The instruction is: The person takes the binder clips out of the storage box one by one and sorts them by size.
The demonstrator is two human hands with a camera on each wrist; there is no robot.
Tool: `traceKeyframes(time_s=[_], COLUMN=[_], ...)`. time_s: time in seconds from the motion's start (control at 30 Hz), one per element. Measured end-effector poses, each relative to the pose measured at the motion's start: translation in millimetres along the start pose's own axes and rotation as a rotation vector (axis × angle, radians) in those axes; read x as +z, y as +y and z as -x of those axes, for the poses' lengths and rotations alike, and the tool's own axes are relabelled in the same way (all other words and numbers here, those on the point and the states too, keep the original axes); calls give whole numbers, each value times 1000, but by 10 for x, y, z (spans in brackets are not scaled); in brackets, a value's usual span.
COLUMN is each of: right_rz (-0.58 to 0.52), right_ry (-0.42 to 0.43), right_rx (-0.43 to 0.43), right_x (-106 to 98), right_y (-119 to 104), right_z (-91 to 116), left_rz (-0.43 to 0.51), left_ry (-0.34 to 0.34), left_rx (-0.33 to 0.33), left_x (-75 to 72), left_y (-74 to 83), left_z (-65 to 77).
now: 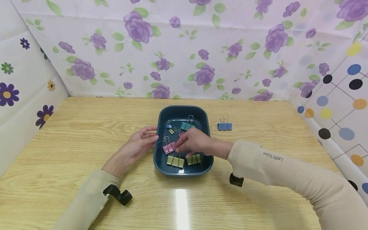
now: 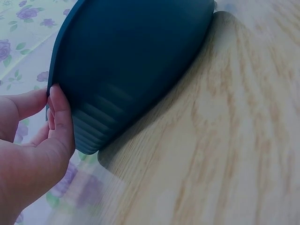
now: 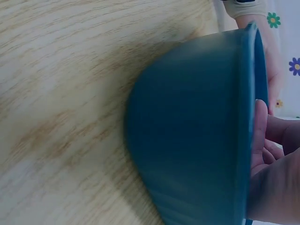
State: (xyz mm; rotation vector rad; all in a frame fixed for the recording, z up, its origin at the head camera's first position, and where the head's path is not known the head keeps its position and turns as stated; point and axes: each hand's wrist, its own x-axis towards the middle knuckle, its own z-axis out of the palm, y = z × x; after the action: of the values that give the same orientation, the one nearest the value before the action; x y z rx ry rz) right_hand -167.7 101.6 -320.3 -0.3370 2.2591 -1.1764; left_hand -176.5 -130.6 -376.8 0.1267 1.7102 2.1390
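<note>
A dark blue-green plastic bin (image 1: pixel 184 172) holds several binder clips. My left hand (image 1: pixel 141 142) rests against its left rim from outside, its fingertips touching the wall; the left wrist view shows thumb and fingers at the edge. My right hand (image 1: pixel 195 140) reaches into the bin, fingers bent downward. Its fingertips are right at the edge of a pink binder clip (image 1: pixel 169 148) and the wire handles of a gold binder clip (image 1: pixel 175 161); I cannot tell whether they pinch either. Below the palm sits a second gold binder clip (image 1: pixel 193 159). A teal binder clip (image 1: pixel 187 126) lies beyond the hand.
Inside the bin are also a small blue clip (image 1: pixel 168 126), a small gold clip (image 1: pixel 172 131) and a small pink clip (image 1: pixel 181 134), partly hidden by my right hand. A blue binder clip (image 1: pixel 224 126) stands on the wooden table (image 1: pixel 100 127), right of the bin. Flowered cloth (image 1: pixel 172 48) hangs behind.
</note>
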Motion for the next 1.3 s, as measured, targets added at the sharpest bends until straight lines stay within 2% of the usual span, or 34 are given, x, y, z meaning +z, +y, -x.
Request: traceKeyframes(time_s=[0.27,0.47,0.77,1.0,1.13,1.3], right_rz=[20,30,90,59,53,-12], right_ry=[-59,-70,-30,-25,8,45], right_rx=[-34,-44,-36,-58,-87,-134], right_x=[20,1,-51,-116,-163,-253], right_y=[44,57,20,-10,-37,-68], right_z=[2,-7,-16,4,17,24], left_rz=[11,13,16,32,27,-2], left_ry=[-7,0,6,5,4,12], left_rx=[12,4,-6,-4,1,-7], left_x=[-6,-6,-1,9,7,8], left_y=[-14,-11,6,9,8,11], left_z=[-5,0,12,11,14,18])
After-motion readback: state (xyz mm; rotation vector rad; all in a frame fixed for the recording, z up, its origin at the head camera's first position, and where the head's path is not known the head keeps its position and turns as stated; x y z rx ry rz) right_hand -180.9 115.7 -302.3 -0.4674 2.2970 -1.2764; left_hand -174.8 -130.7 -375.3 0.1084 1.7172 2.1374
